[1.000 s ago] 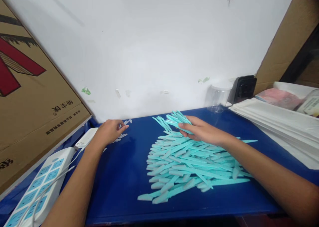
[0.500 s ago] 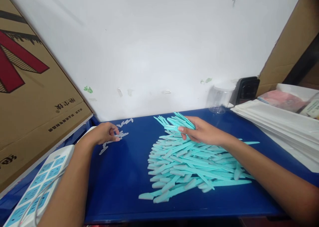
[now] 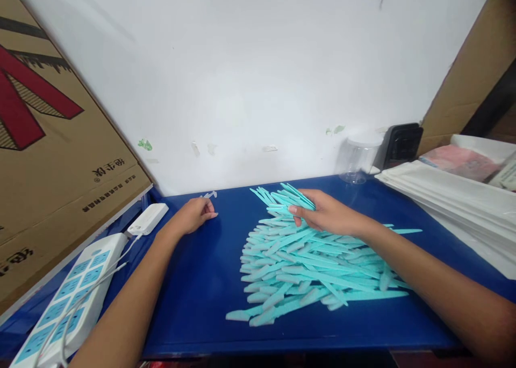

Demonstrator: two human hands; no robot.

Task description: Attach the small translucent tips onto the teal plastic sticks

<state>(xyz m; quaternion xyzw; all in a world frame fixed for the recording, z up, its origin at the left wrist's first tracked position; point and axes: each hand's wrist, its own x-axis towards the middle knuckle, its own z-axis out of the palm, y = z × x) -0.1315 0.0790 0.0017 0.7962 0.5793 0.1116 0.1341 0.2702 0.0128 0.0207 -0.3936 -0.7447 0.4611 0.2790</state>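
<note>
My right hand [image 3: 322, 212] is closed round a bunch of turquoise eyebrow razors [image 3: 288, 197], their thin ends fanned to the left. Directly below it spreads a large pile of the same razors [image 3: 306, 266], with pale covers over the blade ends. My left hand [image 3: 197, 214] rests low over the blue table with thumb and fingers curled together; what they pinch, if anything, is too small to make out. Just behind its knuckles lie a few small translucent pieces [image 3: 209, 194], partly hidden by the hand.
A white power strip [image 3: 115, 244] with cables and a white adapter [image 3: 148, 218] lie at the left, beside a printed cardboard box [image 3: 80, 158]. At the back right stand a clear jar [image 3: 357, 161] and a black object [image 3: 403, 144], near stacked white sheets [image 3: 439, 196].
My left hand has shifted to the right, and its fingers have drawn together. The translucent pieces under it no longer show. My right hand holds its bunch of razors in the same place.
</note>
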